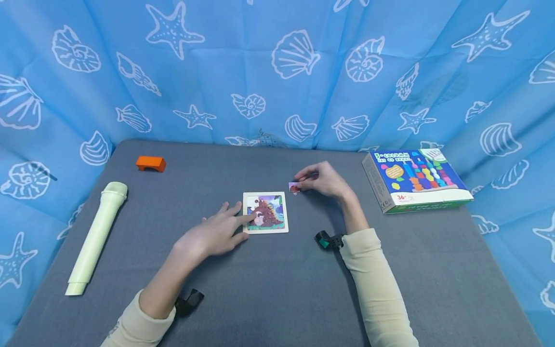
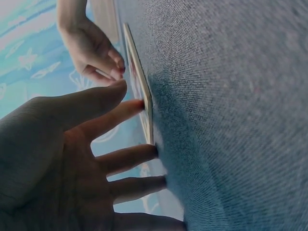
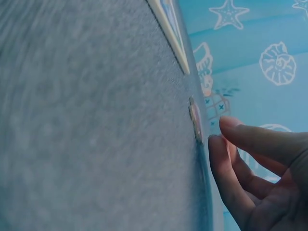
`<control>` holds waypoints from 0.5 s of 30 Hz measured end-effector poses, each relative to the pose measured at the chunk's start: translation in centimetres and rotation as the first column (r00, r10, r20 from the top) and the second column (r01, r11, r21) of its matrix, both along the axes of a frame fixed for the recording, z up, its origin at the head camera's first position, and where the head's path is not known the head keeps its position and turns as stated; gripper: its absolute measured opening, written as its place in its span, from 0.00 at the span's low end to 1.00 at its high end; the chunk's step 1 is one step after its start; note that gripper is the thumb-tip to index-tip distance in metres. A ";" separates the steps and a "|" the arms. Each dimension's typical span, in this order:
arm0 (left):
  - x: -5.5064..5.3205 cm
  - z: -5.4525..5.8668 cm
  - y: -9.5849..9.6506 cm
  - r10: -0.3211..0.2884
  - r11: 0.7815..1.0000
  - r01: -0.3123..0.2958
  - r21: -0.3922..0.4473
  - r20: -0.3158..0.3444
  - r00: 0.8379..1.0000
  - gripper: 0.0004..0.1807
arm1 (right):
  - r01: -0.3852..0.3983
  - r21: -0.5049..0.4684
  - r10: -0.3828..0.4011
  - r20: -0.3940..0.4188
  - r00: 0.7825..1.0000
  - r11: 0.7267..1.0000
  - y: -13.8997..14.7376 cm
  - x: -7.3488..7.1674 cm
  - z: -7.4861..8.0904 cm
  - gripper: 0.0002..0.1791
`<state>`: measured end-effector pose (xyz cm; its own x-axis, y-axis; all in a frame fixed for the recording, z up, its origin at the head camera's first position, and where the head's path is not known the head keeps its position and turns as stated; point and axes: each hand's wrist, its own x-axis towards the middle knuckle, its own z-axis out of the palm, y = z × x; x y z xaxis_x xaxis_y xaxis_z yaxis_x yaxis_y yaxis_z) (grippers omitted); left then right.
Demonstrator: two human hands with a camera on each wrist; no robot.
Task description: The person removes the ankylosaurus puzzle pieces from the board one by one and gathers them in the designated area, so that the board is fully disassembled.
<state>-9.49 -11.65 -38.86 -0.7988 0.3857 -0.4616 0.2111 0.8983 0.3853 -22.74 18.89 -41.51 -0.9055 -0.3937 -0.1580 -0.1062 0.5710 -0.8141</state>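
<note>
Only head view gets the pale green microphone [image 1: 97, 236] and orange block [image 1: 151, 164] on the bench [image 1: 269, 289]; then left hand [image 1: 214, 231], fingers spread, one on the white tray [image 1: 285, 212] holding dinosaur pieces [image 1: 270, 217]; loose puzzle piece [image 1: 294, 188] beyond its right corner, right at the right hand's [image 1: 325, 179] fingertips; right wrist view: fingers bent, tips nearly together, can't tell if pinching it
</note>
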 end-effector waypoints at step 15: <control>0.6 0.5 0.8 -0.054 0.999 0.054 0.004 -0.045 0.998 0.37 | -0.168 -0.130 0.179 0.078 0.981 0.977 -3.4 1.1 1.1 0.16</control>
<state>-8.91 -10.81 -38.32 -0.7969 0.4308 -0.4235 0.2764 0.8834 0.3785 -21.62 15.49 -40.45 -0.8060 -0.5652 -0.1758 -0.1188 0.4455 -0.8874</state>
